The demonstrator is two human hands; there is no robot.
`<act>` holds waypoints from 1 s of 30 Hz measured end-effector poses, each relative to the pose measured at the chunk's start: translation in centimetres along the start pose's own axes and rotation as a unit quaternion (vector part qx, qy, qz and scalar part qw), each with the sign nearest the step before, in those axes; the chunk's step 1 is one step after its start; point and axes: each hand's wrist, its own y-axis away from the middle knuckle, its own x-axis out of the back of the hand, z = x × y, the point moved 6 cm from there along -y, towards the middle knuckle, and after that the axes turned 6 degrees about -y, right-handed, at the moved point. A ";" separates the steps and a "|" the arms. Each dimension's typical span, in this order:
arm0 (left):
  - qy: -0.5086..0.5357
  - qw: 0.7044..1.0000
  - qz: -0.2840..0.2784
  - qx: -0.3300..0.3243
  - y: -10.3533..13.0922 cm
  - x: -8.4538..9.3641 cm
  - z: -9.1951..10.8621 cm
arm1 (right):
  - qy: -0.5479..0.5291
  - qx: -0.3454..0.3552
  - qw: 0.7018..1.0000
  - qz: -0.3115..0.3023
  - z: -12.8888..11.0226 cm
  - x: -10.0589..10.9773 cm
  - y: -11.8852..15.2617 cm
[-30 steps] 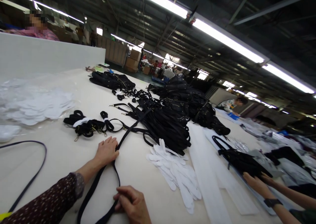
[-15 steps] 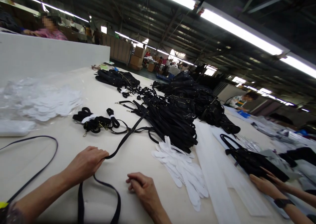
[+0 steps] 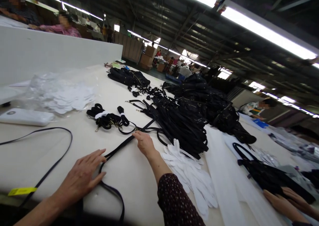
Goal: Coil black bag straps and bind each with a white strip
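Note:
A black strap [image 3: 122,145] runs from the heap of black straps [image 3: 181,126] toward me, then loops over the table's near edge. My left hand [image 3: 82,173] lies over its near part, fingers stretched and thumb apart. My right hand [image 3: 144,142] has its fingers closed at the strap farther up, close to a small metal fitting; the fingertips partly hide the grip. Just beyond lie a tied black bundle with metal hooks [image 3: 106,119] and a smaller rolled strap [image 3: 122,115]. White glove-shaped pieces [image 3: 190,173] are piled right of my right forearm.
Left are a clear bag of white pieces [image 3: 67,95], a white flat case [image 3: 27,116] and a thin dark cord [image 3: 53,164] with a yellow tag [image 3: 22,191]. Black bags [image 3: 199,96] are heaped behind. At right, another person's hands [image 3: 281,199] touch a black bag [image 3: 269,173].
My left hand has loosened from a fist around the strap to stretched fingers. My right hand has reached forward from the bare table to the strap. The view has shifted slightly left.

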 end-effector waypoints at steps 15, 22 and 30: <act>-0.007 0.997 -0.073 0.001 -0.5 -0.1 1.0 | 0.009 0.015 0.999 -0.031 4.1 -0.1 2.3; -0.088 0.994 -0.049 -0.047 -4.5 -0.2 0.0 | -0.036 -0.041 0.997 0.047 6.5 0.8 5.5; -0.179 0.983 0.004 -0.033 -4.7 1.1 -5.5 | -0.058 -0.053 0.987 0.139 7.1 0.3 6.9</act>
